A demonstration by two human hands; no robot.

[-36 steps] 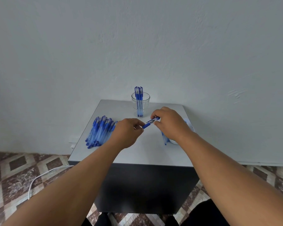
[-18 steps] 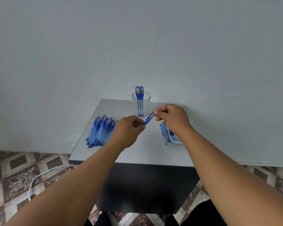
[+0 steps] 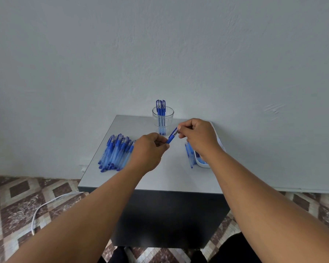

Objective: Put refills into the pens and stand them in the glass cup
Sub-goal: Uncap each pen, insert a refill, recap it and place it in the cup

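pen (image 3: pixel 172 135) tilted, tip up-right, btwn left hand (image 3: pixel 149 151), right hand (image 3: pixel 197 136)

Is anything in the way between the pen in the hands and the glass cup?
Nothing visible blocks it. The pen, held by the left hand and right hand, is just in front of the glass cup. The pens in the cup leave room beside them.

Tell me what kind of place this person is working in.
Probably a room in a home, set up as a makeshift workstation: a small grey table pushed against a bare painted wall, over a patterned tiled floor.
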